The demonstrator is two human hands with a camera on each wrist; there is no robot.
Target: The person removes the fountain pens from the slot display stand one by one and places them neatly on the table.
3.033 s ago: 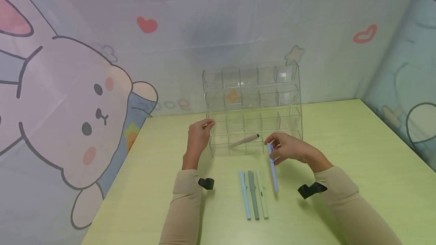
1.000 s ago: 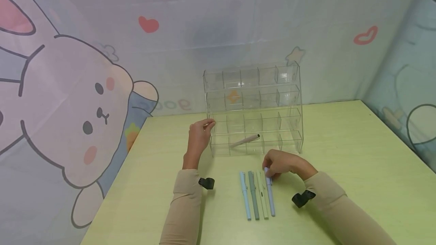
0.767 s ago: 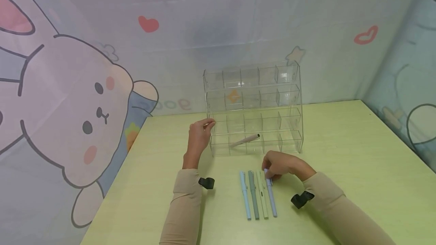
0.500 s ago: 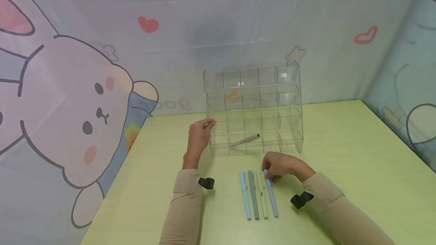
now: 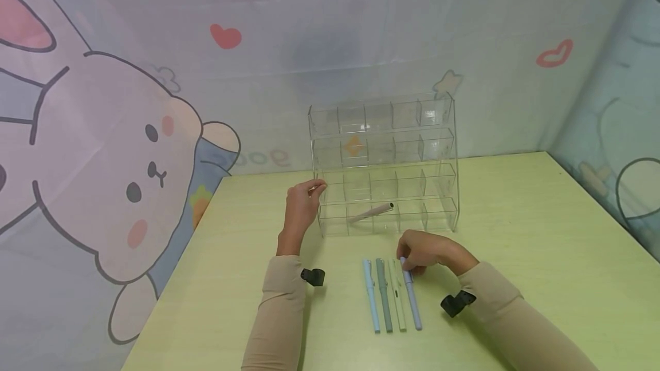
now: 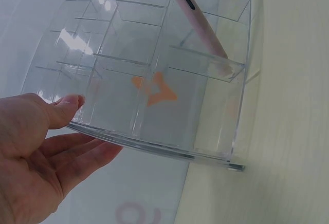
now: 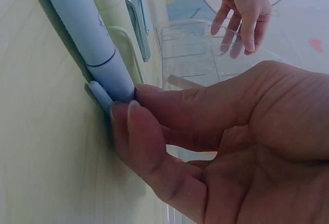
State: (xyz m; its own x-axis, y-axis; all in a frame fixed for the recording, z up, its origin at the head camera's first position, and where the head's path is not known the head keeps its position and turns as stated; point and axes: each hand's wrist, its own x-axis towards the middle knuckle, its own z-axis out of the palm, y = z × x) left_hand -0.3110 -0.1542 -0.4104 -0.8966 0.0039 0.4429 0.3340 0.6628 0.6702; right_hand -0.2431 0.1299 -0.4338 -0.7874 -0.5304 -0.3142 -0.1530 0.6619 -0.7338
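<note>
My left hand (image 5: 301, 210) pinches the left side panel of a clear acrylic pen rack (image 5: 384, 185); in the left wrist view the thumb lies inside the panel edge and the fingers behind it. A lavender pen (image 5: 412, 302) lies on the table, its capped end pinched between thumb and fingers of my right hand (image 5: 425, 249). Left of it, roughly side by side, are a light blue pen (image 5: 371, 296), a dark green pen (image 5: 384, 296) and a pale green pen (image 5: 397, 296). A pinkish pen (image 6: 198, 21) leans slantwise in the rack's lowest tier.
The rack stands toward the back of the yellow-green table (image 5: 515, 216), with several tiers split by dividers. A printed cloth (image 5: 330, 27) with a cartoon rabbit hangs behind and at the sides. Each wrist wears a small black camera (image 5: 313, 277).
My right hand has brought the lavender pen down from before the rack and laid it right of the pale green pen. Its lower end then swung slightly right. My left hand stays put.
</note>
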